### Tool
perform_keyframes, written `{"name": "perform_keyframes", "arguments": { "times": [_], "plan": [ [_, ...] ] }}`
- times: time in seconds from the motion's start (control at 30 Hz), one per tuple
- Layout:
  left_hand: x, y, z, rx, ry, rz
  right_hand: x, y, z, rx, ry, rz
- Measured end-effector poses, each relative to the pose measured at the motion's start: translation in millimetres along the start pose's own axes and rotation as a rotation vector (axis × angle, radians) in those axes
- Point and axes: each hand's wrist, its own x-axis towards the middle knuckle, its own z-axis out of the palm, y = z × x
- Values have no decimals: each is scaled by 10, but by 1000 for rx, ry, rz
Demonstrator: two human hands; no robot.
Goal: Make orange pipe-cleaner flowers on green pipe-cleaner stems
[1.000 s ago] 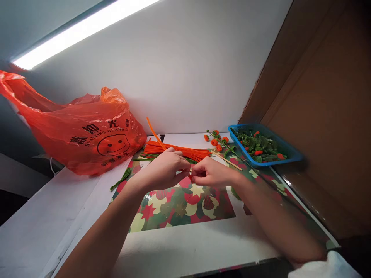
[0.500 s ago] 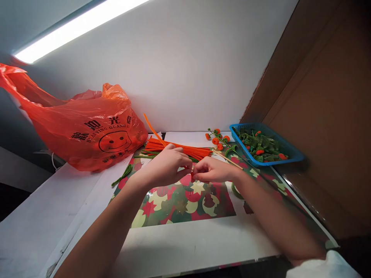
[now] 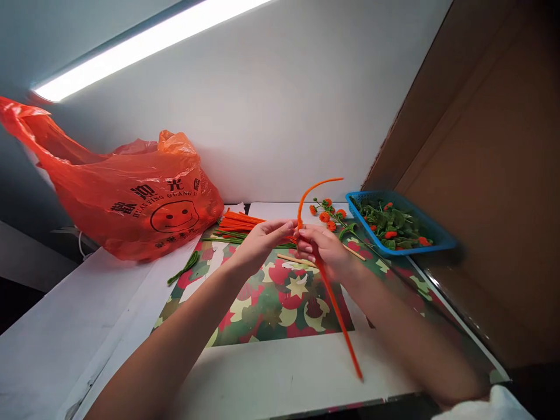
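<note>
A long orange pipe cleaner [image 3: 335,303] is pinched between the fingertips of my right hand [image 3: 326,245]. Its upper end curls over to the right, and its lower end hangs toward the front of the table. My left hand [image 3: 265,242] is closed at the same spot, thumb and fingers meeting on the pipe cleaner beside the right fingertips. Behind the left hand lies a bundle of orange pipe cleaners [image 3: 240,221], with green pipe cleaners [image 3: 227,236] along its front. A thin wooden stick [image 3: 295,259] shows below the hands; its right part is hidden by my right hand.
A red plastic bag [image 3: 175,219] stands at the left. Orange flowers on green stems [image 3: 326,216] lie beyond the right hand, beside a blue basket [image 3: 415,251] of leaves and flowers. A folded green pipe cleaner [image 3: 184,268] lies left. Cardboard [image 3: 490,175] walls the right side.
A long orange pipe cleaner now stands out above and below my fingers. My hands have turned more upright and shifted slightly upward, and a stick piece shows beneath them.
</note>
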Motion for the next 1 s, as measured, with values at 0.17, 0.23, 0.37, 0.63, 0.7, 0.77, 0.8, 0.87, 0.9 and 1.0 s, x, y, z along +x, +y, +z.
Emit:
{"name": "perform_keyframes", "arguments": {
  "times": [0.17,0.23,0.37,0.63,0.7,0.77,0.8,0.87,0.9,1.0],
  "plan": [
    [1,-37,48,-231,-46,-92,-32,20,53,88,-24,160],
    [6,-51,65,-280,-17,-95,-27,25,47,103,-34,188],
    [22,-93,79,-306,6,-58,-16,33,33,116,-63,187],
    [16,-92,96,-201,-27,11,-20,25,30,166,-90,192],
    [14,-88,92,-150,-27,23,-19,21,32,175,-105,190],
    [12,-81,82,-83,-19,44,-17,20,31,182,-113,188],
    [10,-74,75,-36,-9,61,-16,21,30,185,-115,189],
    [0,-51,62,76,13,100,-15,23,25,187,-117,195],
    [-6,-36,56,133,23,119,-15,24,22,186,-120,200],
    [-25,6,44,243,34,160,-19,25,14,184,-126,210]
  ]
}}
